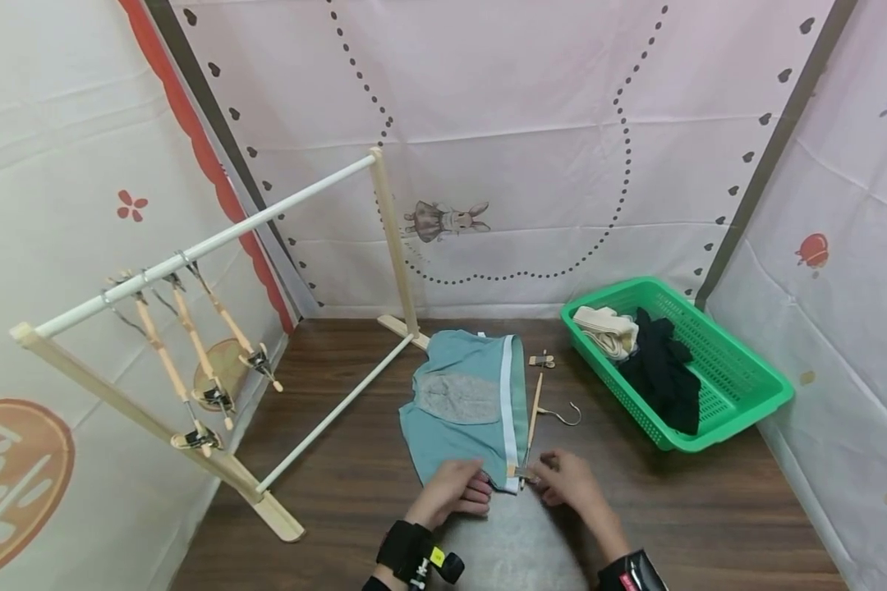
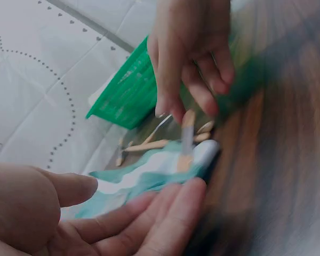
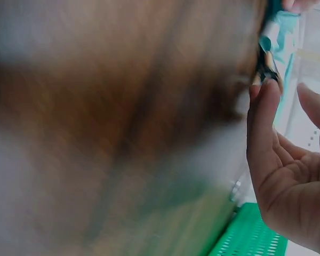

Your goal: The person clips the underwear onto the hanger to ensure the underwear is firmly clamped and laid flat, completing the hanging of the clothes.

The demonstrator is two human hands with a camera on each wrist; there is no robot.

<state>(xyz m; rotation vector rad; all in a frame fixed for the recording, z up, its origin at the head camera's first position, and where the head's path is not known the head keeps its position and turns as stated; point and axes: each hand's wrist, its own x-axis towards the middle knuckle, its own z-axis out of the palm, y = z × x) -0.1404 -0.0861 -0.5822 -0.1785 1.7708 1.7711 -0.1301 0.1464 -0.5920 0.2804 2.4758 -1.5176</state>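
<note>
A small teal garment [image 1: 436, 439] with a grey patch and a white band [image 1: 507, 394] lies flat on the table. Along the band lies a wooden clip hanger [image 1: 535, 419] with a metal hook. Its near clip [image 1: 519, 472] sits over the band's near end; the far clip [image 1: 542, 361] lies just past the garment's edge. My left hand [image 1: 454, 492] is at the garment's near corner, its thumb apart from its extended fingers [image 2: 173, 213]. From the other side, my right hand [image 1: 565, 480] has a fingertip at the near clip, its thumb spread away in the right wrist view.
On the left stands a rack with a white top rail [image 1: 214, 238], from which several wooden clip hangers [image 1: 192, 336] hang. A green basket [image 1: 739, 369] at the right holds a dark cloth [image 1: 661, 373] and a cream cloth [image 1: 608, 330]. Fabric walls enclose the table.
</note>
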